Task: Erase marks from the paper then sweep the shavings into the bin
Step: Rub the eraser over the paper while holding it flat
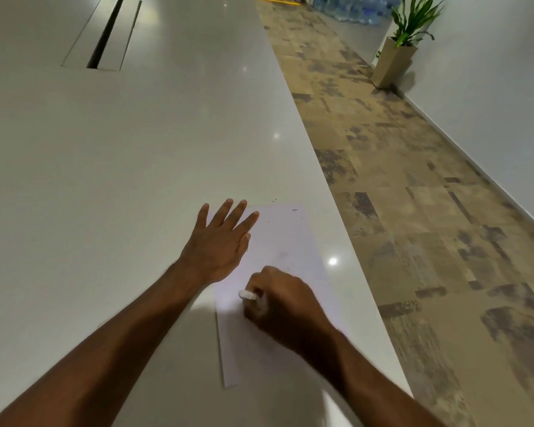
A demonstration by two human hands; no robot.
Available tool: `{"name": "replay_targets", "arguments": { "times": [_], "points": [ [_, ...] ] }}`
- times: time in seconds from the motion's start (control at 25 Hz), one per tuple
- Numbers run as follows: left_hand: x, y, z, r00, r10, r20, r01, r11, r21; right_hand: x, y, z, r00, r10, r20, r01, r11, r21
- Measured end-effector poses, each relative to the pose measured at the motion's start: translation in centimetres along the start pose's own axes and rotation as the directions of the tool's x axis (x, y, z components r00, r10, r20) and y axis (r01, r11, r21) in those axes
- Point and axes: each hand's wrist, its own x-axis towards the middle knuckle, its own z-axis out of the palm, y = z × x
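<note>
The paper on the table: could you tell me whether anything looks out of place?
Only small things: dark shavings lie scattered at the far end of the paper, one speck on the table beyond it.

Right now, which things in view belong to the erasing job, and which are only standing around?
Job: paper, eraser in the right hand, left hand on the paper's edge, shavings.

Not the job: plant, water bottles, table slot. No bin shows.
</note>
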Motion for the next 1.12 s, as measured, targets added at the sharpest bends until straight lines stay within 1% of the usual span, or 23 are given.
{"name": "replay_targets", "arguments": {
  "times": [0.04,0.08,0.16,0.2,0.24,0.28,0.32,0.36,0.4,0.44,0.48,0.56,0.6,0.64,0.68,0.76,0.8,0.84,0.92,1.0,1.04,1.08,1.12],
  "points": [
    [0.0,0.0,0.0,1.0,0.001,-0.001,-0.001,1.0,0.004,0.8,1.1,-1.0,0.999,0.048,-0.015,-0.048,0.999,-0.001],
    [0.0,0.1,0.0,1.0,-0.001,-0.003,0.001,1.0,0.006,2.4,2.8,-2.6,0.983,0.158,-0.097,-0.159,0.987,-0.006],
    [0.0,0.1,-0.1,1.0,-0.006,-0.009,0.006,1.0,0.011,5.2,6.2,-5.2,0.892,0.336,-0.301,-0.358,0.933,-0.019],
    [0.0,0.1,-0.1,1.0,-0.006,-0.01,0.006,1.0,0.014,5.5,6.7,-5.2,0.87,0.361,-0.336,-0.387,0.922,-0.011],
    [0.0,0.1,-0.2,1.0,-0.004,-0.009,0.005,1.0,0.017,5.2,5.7,-4.3,0.884,0.333,-0.327,-0.365,0.93,-0.04],
    [-0.1,0.1,-0.2,1.0,-0.004,-0.004,0.004,1.0,0.017,4.0,3.4,-2.7,0.93,0.247,-0.27,-0.272,0.961,-0.056],
    [-0.1,0.0,-0.1,1.0,-0.005,0.003,0.005,1.0,0.017,2.1,0.7,-0.7,0.978,0.139,-0.158,-0.148,0.988,-0.05],
    [0.0,0.0,0.0,1.0,-0.003,0.007,0.003,1.0,0.019,0.7,-0.6,0.5,0.998,0.031,-0.06,-0.034,0.999,-0.037],
    [0.0,0.0,0.0,1.0,-0.002,0.002,0.002,1.0,0.021,0.4,-0.5,0.1,1.0,-0.004,-0.001,0.004,1.0,-0.023],
    [0.0,0.1,-0.1,1.0,-0.001,-0.005,0.001,1.0,0.022,1.3,0.8,-1.0,0.998,0.057,-0.016,-0.057,0.998,-0.01],
    [0.0,0.1,-0.1,1.0,-0.001,-0.005,0.001,1.0,0.021,2.7,2.7,-2.4,0.983,0.162,-0.089,-0.163,0.987,-0.002],
    [0.0,0.1,-0.2,1.0,-0.002,-0.005,0.002,1.0,0.025,5.0,5.8,-5.0,0.903,0.324,-0.284,-0.343,0.939,-0.019],
    [0.0,0.1,-0.2,1.0,0.0,-0.005,0.0,1.0,0.028,5.3,6.3,-5.0,0.879,0.342,-0.331,-0.364,0.932,-0.003],
    [0.0,0.1,-0.2,1.0,0.001,-0.003,0.0,1.0,0.027,4.9,5.5,-4.0,0.892,0.318,-0.322,-0.336,0.942,-0.002],
    [0.0,0.1,-0.2,1.0,-0.001,-0.001,0.001,1.0,0.022,3.6,3.4,-2.5,0.932,0.25,-0.263,-0.262,0.965,-0.013],
    [0.1,0.0,0.0,1.0,0.001,0.006,-0.001,1.0,0.022,-0.2,-1.1,1.1,0.994,0.057,-0.092,-0.058,0.998,-0.01],
    [0.0,0.0,0.0,1.0,0.005,0.002,-0.005,1.0,0.029,-1.0,-1.5,1.4,1.0,-0.014,-0.023,0.013,1.0,-0.012],
    [0.0,0.1,0.0,1.0,0.008,-0.004,-0.008,0.999,0.032,-0.2,-0.7,0.6,1.0,-0.006,-0.02,0.006,1.0,0.006],
    [0.1,0.1,-0.1,1.0,0.007,-0.006,-0.006,1.0,0.015,3.2,2.8,-2.0,0.978,0.157,-0.138,-0.158,0.987,0.005],
    [0.0,0.1,-0.2,1.0,-0.005,-0.008,0.005,1.0,0.006,6.4,6.0,-4.6,0.893,0.3,-0.337,-0.318,0.948,0.002],
    [-0.1,0.2,-0.3,1.0,-0.009,-0.01,0.009,1.0,0.004,6.9,6.3,-4.4,0.874,0.313,-0.372,-0.334,0.943,0.011],
    [-0.1,0.2,-0.4,1.0,-0.011,-0.011,0.011,1.0,0.002,6.4,5.0,-3.5,0.894,0.283,-0.347,-0.312,0.95,-0.03],
    [-0.1,0.1,-0.4,1.0,-0.007,-0.006,0.007,1.0,0.0,4.8,2.8,-2.0,0.941,0.19,-0.282,-0.218,0.973,-0.072]
  ]
}}
